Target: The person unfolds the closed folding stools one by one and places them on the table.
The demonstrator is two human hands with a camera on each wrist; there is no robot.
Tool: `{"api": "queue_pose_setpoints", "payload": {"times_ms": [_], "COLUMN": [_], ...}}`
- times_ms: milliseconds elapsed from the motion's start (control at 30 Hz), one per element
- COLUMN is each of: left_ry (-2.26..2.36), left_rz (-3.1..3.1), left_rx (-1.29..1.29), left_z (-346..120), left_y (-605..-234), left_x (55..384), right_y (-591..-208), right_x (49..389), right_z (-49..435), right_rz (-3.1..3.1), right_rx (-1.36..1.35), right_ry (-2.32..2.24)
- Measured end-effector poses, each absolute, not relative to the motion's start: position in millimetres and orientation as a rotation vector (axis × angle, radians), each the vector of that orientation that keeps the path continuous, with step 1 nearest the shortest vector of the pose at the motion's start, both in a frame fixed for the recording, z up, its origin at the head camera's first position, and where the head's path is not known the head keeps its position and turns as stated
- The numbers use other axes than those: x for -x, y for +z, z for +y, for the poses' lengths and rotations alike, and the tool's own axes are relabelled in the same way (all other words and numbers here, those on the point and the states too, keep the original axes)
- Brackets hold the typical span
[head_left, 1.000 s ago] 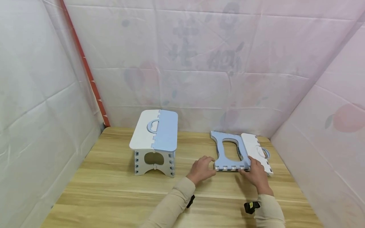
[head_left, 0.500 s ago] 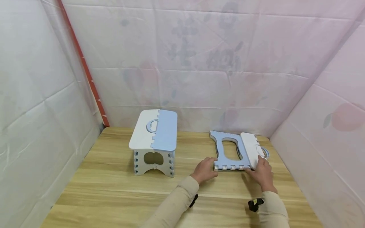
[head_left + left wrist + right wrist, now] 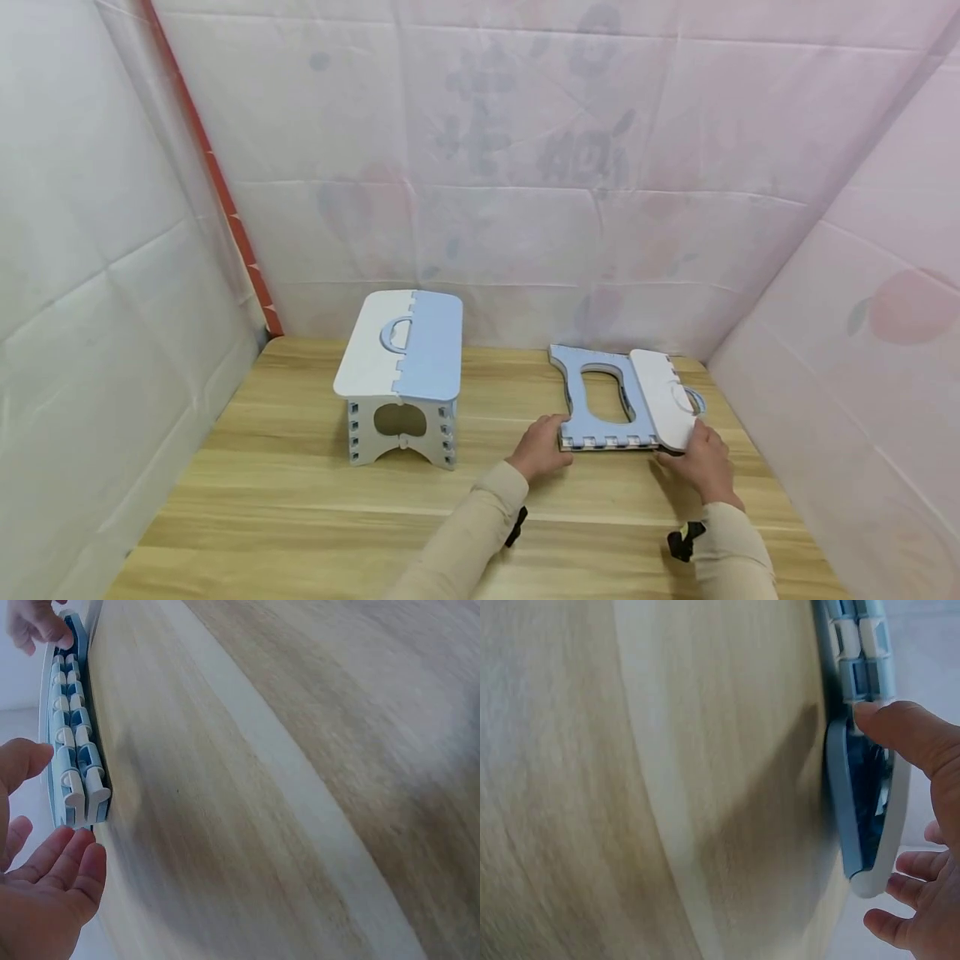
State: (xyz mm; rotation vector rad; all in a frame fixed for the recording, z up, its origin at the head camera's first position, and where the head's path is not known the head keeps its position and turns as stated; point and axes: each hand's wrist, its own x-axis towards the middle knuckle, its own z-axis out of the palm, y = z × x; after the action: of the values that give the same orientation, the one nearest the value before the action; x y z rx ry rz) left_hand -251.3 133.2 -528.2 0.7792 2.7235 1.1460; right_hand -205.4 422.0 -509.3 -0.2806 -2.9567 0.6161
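Observation:
A folded blue-and-white step stool (image 3: 573,392) lies flat at the table's right rear. Its white seat panel (image 3: 660,392), with a blue handle (image 3: 696,402), is at its right end. At the stool's near left corner is my left hand (image 3: 540,450), fingers loosely extended beside the end; firm contact cannot be told. My right hand (image 3: 705,462) is at the near right corner. In the right wrist view its thumb (image 3: 904,735) touches the hinged edge, and its other fingers are spread near the rounded end of the seat.
To the left stands an unfolded stool (image 3: 438,350) with a white-and-blue top. Wood-grain tabletop (image 3: 337,533) lies in front of both stools. White printed sheeting (image 3: 495,233) closes off the back and sides.
My right hand has moved rightward along the folded stool's near edge to its corner. The left hand has shifted slightly right, closer to the left corner. Both stools look unmoved.

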Motion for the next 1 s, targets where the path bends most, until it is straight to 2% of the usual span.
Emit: {"api": "queue_pose_setpoints", "payload": {"times_ms": [433, 733, 1000], "left_ry": [1.112, 0.984, 0.959], "left_rz": [2.688, 2.715, 2.709], "left_rx": [-0.742, -0.740, -0.748], "left_z": [138, 144, 143], "left_y": [-527, -525, -523], "left_x": [259, 259, 259], "right_y": [-514, -524, -529], "right_x": [201, 204, 204], "right_z": [431, 438, 440], "right_rz": [-2.972, -2.869, -2.818], "right_rx": [0.408, 0.275, 0.288], "right_ry": [0.633, 0.638, 0.674]}}
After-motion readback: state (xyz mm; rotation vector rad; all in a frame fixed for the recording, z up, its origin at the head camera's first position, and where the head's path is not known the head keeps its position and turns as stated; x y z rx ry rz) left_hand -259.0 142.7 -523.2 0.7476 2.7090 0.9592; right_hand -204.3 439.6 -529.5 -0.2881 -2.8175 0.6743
